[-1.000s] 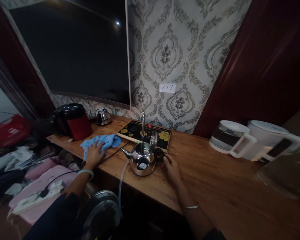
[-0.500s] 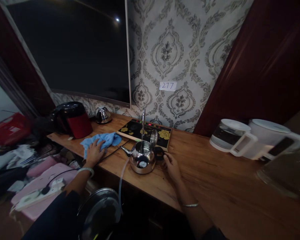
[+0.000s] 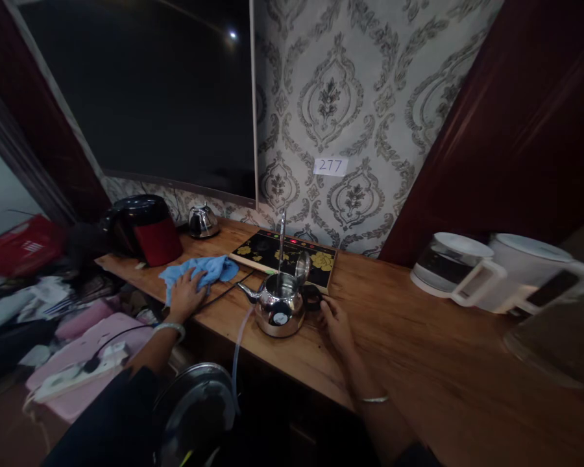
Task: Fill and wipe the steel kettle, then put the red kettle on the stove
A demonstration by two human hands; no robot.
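Note:
My left hand (image 3: 185, 297) presses down on a bunched blue cloth (image 3: 219, 268) near the counter's front edge, its fingers curled into the folds. A small shiny steel kettle (image 3: 278, 318) stands upright on the wood, its hinged lid (image 3: 302, 266) raised and its spout to the left. At the kettle's black handle (image 3: 312, 298) is my right hand (image 3: 337, 322), with thumb and fingers closed on the handle's outer side. A thin metal spout (image 3: 282, 240) rises from the patterned cooktop panel (image 3: 324, 261) behind and seems to reach over the open kettle.
A red-and-black appliance (image 3: 148, 230) and a second steel kettle (image 3: 203, 220) stand at the back left. White-handled jugs (image 3: 450, 266) are on the right. A clear tube (image 3: 237, 363) hangs over the front edge beside a round metal-rimmed lid (image 3: 194, 408). A power strip (image 3: 82, 376) lies lower left.
The view has shifted slightly, so everything sits a little to the right. Both hands keep their places on the cloth and at the kettle handle.

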